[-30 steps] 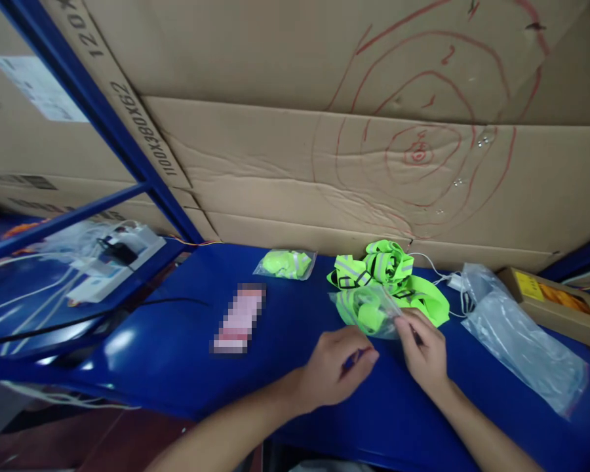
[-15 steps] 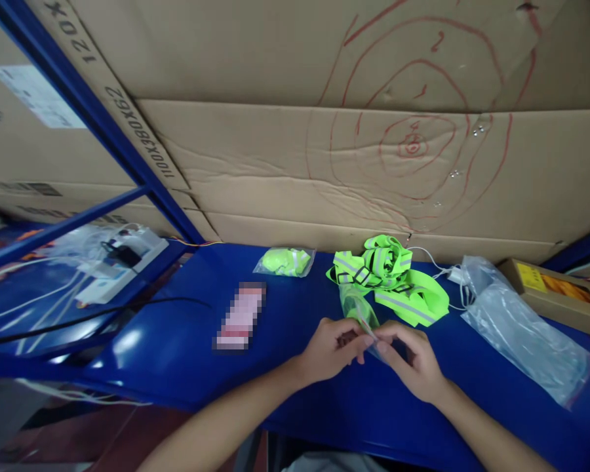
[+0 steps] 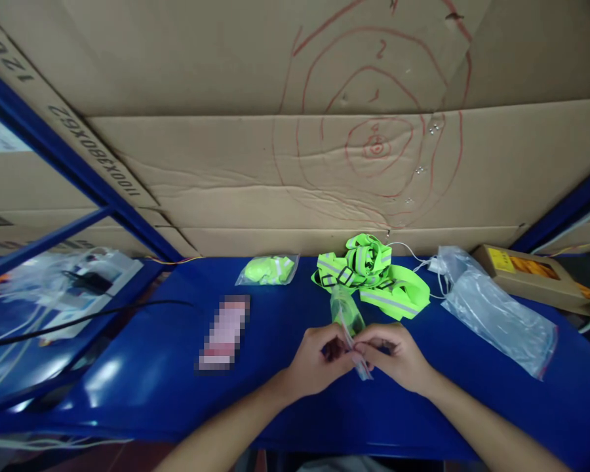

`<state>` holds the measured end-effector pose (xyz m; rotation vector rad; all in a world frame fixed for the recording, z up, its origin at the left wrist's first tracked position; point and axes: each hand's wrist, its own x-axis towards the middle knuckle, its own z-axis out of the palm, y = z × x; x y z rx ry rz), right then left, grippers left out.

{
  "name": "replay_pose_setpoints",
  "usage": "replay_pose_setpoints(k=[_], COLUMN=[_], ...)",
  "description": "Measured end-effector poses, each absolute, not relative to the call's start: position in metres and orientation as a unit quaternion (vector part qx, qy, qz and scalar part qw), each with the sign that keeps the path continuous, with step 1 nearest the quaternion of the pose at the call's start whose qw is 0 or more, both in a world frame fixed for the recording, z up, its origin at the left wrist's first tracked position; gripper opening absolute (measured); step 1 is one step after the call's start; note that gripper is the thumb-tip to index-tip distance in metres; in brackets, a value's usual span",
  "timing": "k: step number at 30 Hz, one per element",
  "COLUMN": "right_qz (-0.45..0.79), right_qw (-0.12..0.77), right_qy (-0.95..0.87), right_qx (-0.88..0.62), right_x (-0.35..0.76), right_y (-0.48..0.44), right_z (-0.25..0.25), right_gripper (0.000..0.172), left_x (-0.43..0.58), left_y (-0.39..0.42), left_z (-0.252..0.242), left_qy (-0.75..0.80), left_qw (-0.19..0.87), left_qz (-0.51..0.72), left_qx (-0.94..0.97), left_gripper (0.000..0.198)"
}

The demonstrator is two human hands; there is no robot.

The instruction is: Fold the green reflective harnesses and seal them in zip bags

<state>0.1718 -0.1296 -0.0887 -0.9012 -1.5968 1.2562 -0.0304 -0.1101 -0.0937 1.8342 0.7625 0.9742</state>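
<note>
Between my two hands is a small clear zip bag (image 3: 347,314), its strip-like top edge running down toward me. My left hand (image 3: 319,357) pinches that edge from the left, and my right hand (image 3: 396,354) pinches it from the right, fingertips almost meeting. The bag's far end looks green; whether something lies inside or the green behind shows through, I cannot tell. Just beyond it lies a heap of neon green reflective straps (image 3: 368,265) with black buckles. A packed clear bag of neon green strap (image 3: 268,269) rests farther left.
A phone-shaped, pixelated object (image 3: 223,333) lies at left. To the right are a large clear plastic bag (image 3: 501,314) and a cardboard box (image 3: 521,275) with a yellow label. A power strip with cables (image 3: 93,288) sits far left. Cardboard (image 3: 216,151) with red rings stands behind.
The view has swung to the right, shifting the scene left. My hands stay pinched on the bag's edge, and more of its strip now shows below my fingers.
</note>
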Motion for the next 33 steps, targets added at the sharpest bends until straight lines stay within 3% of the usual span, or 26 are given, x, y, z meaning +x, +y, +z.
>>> replay_pose_setpoints(k=[9, 13, 17, 21, 33], right_qz=[0.353, 0.247, 0.237, 0.231, 0.110], right_qw=[0.457, 0.459, 0.448, 0.437, 0.480], right_qy=[-0.715, -0.748, -0.766, -0.781, -0.759], right_qx=[-0.395, -0.411, -0.396, -0.382, -0.426], right_x=[0.166, 0.165, 0.164, 0.162, 0.156], right_y=[-0.134, -0.135, -0.137, -0.138, -0.143], right_z=[-0.084, -0.086, -0.087, -0.087, -0.087], right_gripper=[0.018, 0.020, 0.017, 0.015, 0.020], left_x=[-0.029, -0.026, -0.028, -0.030, -0.026], left_y=[-0.113, -0.116, -0.116, -0.116, -0.118], left_z=[-0.098, -0.095, -0.092, -0.091, -0.088], left_qy=[0.316, 0.354, 0.328, 0.319, 0.324], left_qw=[0.405, 0.267, 0.166, 0.179, 0.260], left_qz=[0.373, 0.385, 0.398, 0.394, 0.425], left_qx=[0.773, 0.810, 0.840, 0.843, 0.804], left_gripper=[0.021, 0.017, 0.022, 0.012, 0.020])
